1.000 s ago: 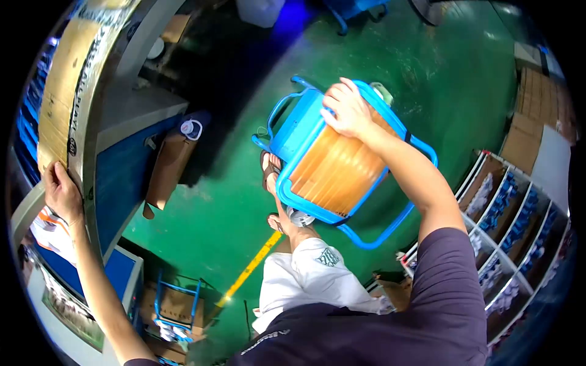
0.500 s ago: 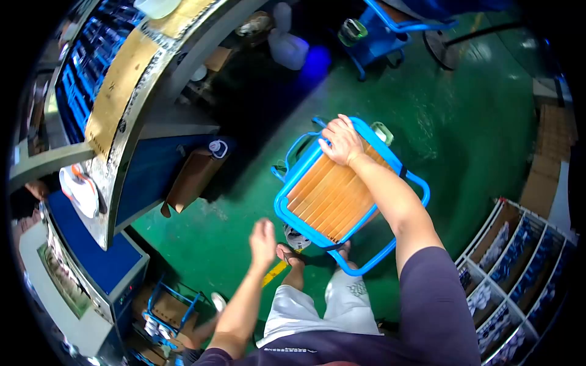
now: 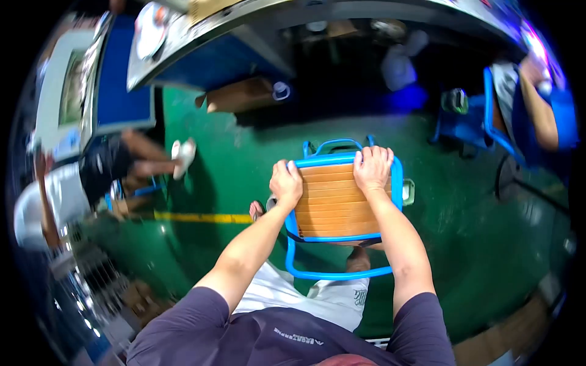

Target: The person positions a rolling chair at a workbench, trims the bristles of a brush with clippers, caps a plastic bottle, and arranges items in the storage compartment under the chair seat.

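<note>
A chair (image 3: 332, 204) with a blue tubular frame and a brown slatted panel stands right in front of my body. My left hand (image 3: 287, 185) is closed around the left corner of its blue frame. Over the far bar, near the right corner, my right hand (image 3: 373, 169) has its fingers wrapped, the palm lying on the slats. Part of the chair's lower frame is hidden beneath the panel and behind my right forearm.
A workbench (image 3: 183, 49) runs along the far side, with a cardboard box (image 3: 241, 97) under it. One person (image 3: 61, 189) is at the left, another (image 3: 543, 110) at the right beside a blue chair. Yellow tape (image 3: 201, 217) marks the green floor.
My left hand has come from hanging free to gripping the chair's left corner. My right hand stays on the chair. The view has swung left, and the chair now appears squared to me.
</note>
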`<state>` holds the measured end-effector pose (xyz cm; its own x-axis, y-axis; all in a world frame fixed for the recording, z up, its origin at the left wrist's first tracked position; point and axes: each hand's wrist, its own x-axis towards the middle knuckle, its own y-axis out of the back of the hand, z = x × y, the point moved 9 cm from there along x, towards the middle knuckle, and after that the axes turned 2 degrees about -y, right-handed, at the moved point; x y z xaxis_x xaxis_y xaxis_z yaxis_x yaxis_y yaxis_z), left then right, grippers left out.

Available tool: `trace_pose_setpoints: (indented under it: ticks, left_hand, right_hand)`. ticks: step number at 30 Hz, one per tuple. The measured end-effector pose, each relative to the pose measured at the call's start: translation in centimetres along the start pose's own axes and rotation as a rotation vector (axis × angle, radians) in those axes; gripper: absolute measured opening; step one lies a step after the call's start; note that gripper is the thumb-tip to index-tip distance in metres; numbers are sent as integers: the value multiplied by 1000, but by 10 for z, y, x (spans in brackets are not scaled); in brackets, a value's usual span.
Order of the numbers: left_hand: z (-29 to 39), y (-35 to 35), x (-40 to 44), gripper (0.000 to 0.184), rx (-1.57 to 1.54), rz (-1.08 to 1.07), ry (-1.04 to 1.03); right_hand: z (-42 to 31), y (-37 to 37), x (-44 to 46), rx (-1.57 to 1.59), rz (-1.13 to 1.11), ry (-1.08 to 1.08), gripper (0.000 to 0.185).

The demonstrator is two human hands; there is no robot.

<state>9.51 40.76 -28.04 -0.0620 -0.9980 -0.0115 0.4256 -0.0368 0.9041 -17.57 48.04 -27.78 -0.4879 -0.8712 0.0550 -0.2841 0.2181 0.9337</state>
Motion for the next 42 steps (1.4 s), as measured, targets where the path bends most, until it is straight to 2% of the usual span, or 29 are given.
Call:
trace_pose_setpoints:
  ticks: [1,4,5,7,8,11,16,19,26,32,34,35,37,38,39,41,42]
  left_hand:
    - [-2,-4,0,28,58,-10,23]
    - [-4,-2,1,28,95,-36,47]
    - [-5,-1,1,26,112,-41,77]
    - [-5,-3,-1,24,78,4,64]
    - [-6,-3,0,24,81,-4,76]
    - [-10,-5,-2,29,56,-41,95]
    - [-5,0,1,30,19,-76,94]
    - [-1,3,2,28,54,-73,95]
    - [-9,-4,1,28,71,-70,106]
    - [-4,-3,0,27,106,-90,171]
    - [0,-5,0,26,126,-60,131]
    - [-1,-9,-2,34,226,-103,118]
    - [15,-5,-13,45,292,-13,384]
    - [29,-5,-15,51,320,36,514]
    - [46,-14,-18,67,373,-82,632]
    - [71,-18,-27,73,388,-53,655]
    - [68,-25,-27,74,391,-23,639]
  right_hand:
    - [-2,1,3,-54,3,55,31]
    - [3,-19,18,-51,-409,217,40]
    - [1,-28,21,-151,-472,325,50]
    - [4,-39,22,-112,-542,458,53]
    - [2,-39,24,-56,-499,511,49]
    - [1,-30,25,-70,-514,406,43]
    - [0,-37,27,-107,-590,433,41]
    - [1,-36,23,-66,-545,499,43]
    - [0,-36,25,-103,-673,424,42]
    - [4,-43,23,5,-707,468,44]
    - [6,-46,23,32,-711,450,45]
    - [7,-47,20,65,-760,429,44]
    - [7,-42,27,117,-853,395,43]
    - [2,-43,36,121,-841,459,40]
    - [-2,-46,43,124,-830,517,37]
    - [-13,-28,60,215,-847,672,26]
    - [-28,4,89,248,-742,763,19]
